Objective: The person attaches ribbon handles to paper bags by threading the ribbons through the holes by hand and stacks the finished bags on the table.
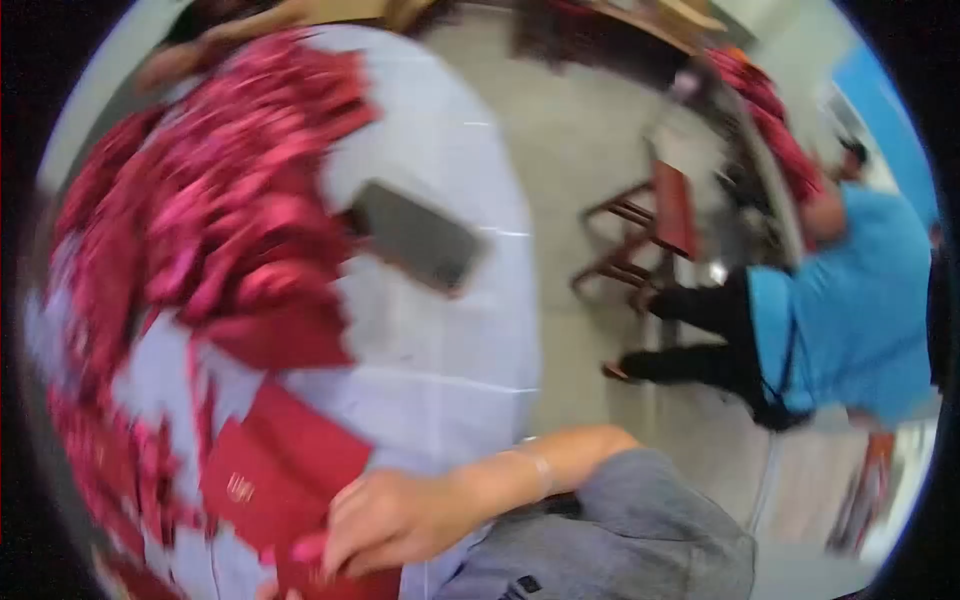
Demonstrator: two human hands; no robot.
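My right hand, in a grey sleeve, reaches in from the right with its fingers pinched together at a flat red bag near the bottom edge. A bit of bright pink ribbon shows beside the fingertips. Only the fingertips of my left hand appear at the bottom edge, by the same bag; their grip is hidden. Just beyond lies another flat red bag with small pale lettering, overlapping more red pieces. Blur hides finer detail.
A large heap of red and pink bags covers much of the white-covered table. A dark phone-like slab lies beside it. A wooden stool and a person in a blue shirt are at right. Another person's arm shows top left.
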